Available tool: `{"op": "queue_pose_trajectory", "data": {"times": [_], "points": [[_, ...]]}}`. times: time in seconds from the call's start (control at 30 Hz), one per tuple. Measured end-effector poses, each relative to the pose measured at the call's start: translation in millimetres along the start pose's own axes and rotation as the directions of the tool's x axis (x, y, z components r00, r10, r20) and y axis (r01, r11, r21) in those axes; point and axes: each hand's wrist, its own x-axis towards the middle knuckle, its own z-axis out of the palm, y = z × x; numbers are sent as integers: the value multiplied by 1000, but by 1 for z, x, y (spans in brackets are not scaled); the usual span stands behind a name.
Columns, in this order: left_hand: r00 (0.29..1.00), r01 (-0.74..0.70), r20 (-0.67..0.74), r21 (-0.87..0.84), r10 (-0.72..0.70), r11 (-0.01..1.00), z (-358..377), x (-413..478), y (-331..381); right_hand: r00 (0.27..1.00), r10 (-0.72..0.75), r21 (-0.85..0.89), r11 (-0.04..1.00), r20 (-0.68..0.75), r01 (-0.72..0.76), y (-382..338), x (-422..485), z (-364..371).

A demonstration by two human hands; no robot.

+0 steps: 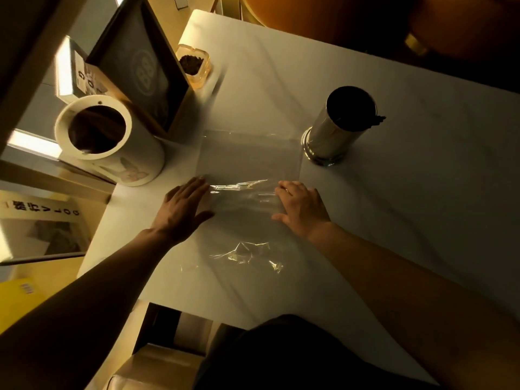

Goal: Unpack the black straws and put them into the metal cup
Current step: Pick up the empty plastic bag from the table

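A clear plastic wrapper [247,164] lies flat on the white table [394,192], with nothing visible inside it. My left hand [183,206] rests flat on its left edge, fingers spread. My right hand [302,206] presses palm-down on its right edge. The metal cup [334,133] stands upright to the right of the wrapper; its inside is dark, and the tips of black straws [377,121] poke over its right rim. A crumpled bit of clear plastic [247,254] lies nearer to me, between my forearms.
A white cylindrical container [112,144] with an open top stands at the table's left edge. Behind it leans a dark framed board [140,66], and an amber glass dish [194,64] with dark contents. An open cardboard box [168,333] sits below the table's near edge.
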Motion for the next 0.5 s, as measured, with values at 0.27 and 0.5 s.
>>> {"op": "queue_pose_trajectory", "data": {"times": [0.27, 0.5], "points": [[997, 45, -71, 34, -42, 998, -3, -9, 11, 993, 5, -44, 999, -115, -10, -4, -1, -1], [995, -12, -99, -62, 6, 998, -15, -15, 4, 973, -15, 19, 1000, -232, 20, 10, -21, -19]]}}
